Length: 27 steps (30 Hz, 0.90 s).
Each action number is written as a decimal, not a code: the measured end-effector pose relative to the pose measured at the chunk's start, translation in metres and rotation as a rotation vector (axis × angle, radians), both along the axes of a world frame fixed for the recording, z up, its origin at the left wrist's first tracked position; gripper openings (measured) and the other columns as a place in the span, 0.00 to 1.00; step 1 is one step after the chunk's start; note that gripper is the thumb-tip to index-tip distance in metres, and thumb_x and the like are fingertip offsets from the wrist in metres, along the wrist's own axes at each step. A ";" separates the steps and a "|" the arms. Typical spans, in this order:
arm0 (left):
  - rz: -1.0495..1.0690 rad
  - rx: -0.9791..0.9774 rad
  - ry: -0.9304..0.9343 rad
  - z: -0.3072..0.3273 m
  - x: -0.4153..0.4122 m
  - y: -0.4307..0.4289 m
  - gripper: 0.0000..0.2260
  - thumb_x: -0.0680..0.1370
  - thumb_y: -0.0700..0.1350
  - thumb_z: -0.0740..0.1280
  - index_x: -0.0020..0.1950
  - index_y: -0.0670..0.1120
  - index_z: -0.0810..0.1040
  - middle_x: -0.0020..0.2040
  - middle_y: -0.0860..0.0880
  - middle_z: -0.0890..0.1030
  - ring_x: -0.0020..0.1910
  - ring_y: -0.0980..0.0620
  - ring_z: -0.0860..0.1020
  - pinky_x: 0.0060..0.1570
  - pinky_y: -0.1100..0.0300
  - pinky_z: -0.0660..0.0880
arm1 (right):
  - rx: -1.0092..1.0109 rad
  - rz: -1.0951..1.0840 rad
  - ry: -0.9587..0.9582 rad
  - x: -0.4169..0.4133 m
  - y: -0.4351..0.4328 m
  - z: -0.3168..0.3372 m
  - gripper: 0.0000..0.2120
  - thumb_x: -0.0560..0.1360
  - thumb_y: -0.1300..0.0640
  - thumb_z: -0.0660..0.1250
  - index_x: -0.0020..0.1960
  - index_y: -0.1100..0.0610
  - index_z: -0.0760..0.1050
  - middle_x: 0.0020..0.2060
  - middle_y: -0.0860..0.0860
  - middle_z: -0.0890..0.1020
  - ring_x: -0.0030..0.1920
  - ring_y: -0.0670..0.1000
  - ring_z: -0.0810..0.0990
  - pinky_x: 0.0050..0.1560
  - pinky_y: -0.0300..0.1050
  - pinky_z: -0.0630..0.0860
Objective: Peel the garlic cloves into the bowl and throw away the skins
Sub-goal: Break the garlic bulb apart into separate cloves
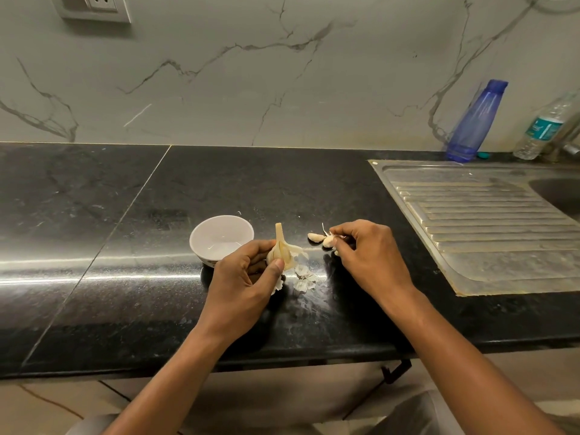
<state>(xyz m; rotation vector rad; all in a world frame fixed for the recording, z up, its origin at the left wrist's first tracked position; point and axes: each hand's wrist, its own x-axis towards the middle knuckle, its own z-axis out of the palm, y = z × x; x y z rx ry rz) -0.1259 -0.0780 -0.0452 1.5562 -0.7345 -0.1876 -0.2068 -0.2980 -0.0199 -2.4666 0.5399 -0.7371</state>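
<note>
Head view of a black countertop [125, 246], with the white bowl [201, 246] as reference. The bowl stands upright on the countertop, its pale inner surface showing.

Left hand [248, 277]: just to the right of the bowl and nearer the viewer. Its fingers and thumb are curled round a garlic bulb [281, 251], gripping it. The bulb's stalk points up and away from the viewer, level with the bowl's right rim, and papery skin hangs from its right side.

Right hand [370, 252]: farther right of the bowl, beyond the bulb. Its fingers are curled and the fingertips pinch a held clove [329, 242], which has a thin strand of skin rising from it. Whether this clove rests on the countertop or is lifted cannot be told.

A loose clove [314, 237] lies on the countertop between the bulb and the held clove. White skins [304, 277] lie scattered on the countertop, right of the bowl and nearer the viewer, between the two hands.

Far right of the bowl is a steel drainboard [470, 221]. Behind it, against the marble backsplash [251, 73], stand a blue bottle [474, 120] and a clear bottle [544, 130]. A wall socket [94, 4] sits high on the backsplash, above and left of the bowl.
</note>
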 end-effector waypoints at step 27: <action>-0.033 0.045 -0.118 0.001 0.001 0.002 0.12 0.79 0.44 0.74 0.62 0.49 0.85 0.55 0.53 0.84 0.50 0.46 0.87 0.49 0.50 0.86 | 0.487 0.407 0.079 -0.002 0.043 0.018 0.04 0.77 0.56 0.76 0.49 0.52 0.89 0.40 0.51 0.89 0.41 0.54 0.88 0.47 0.56 0.87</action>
